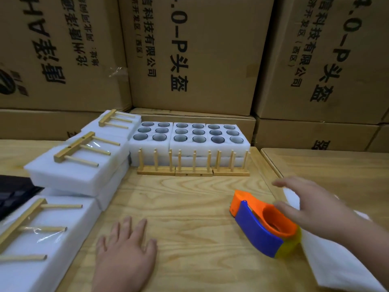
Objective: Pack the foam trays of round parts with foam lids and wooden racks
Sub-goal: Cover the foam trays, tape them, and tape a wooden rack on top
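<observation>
Resting flat on the wooden surface (185, 207), the left hand (126, 247) is lying palm down with its fingers (128, 225) straight and slightly spread, holding nothing. The right hand (311, 205) is hovering just over the orange-and-blue tape dispenser (263, 226), fingers apart and relaxed, thumb near the orange ring; whether it is touching the dispenser I cannot tell. A white foam sheet (336, 264) is lying under that forearm at the right edge.

At the back of the surface, three open foam trays (189, 133) are sitting side by side, each showing six round parts (180, 138) in their holes, eighteen in all. Three wooden racks (193, 165) are standing upright just in front of them, pegs pointing up, leaning close against the foam.

On the left, three closed foam packs (69, 169) are lying in a stepped row, each carrying one wooden rack (84, 148) laid flat on top with three pegs, some under clear tape. Cardboard boxes (200, 55) with printed lettering are stacking up behind everything.
</observation>
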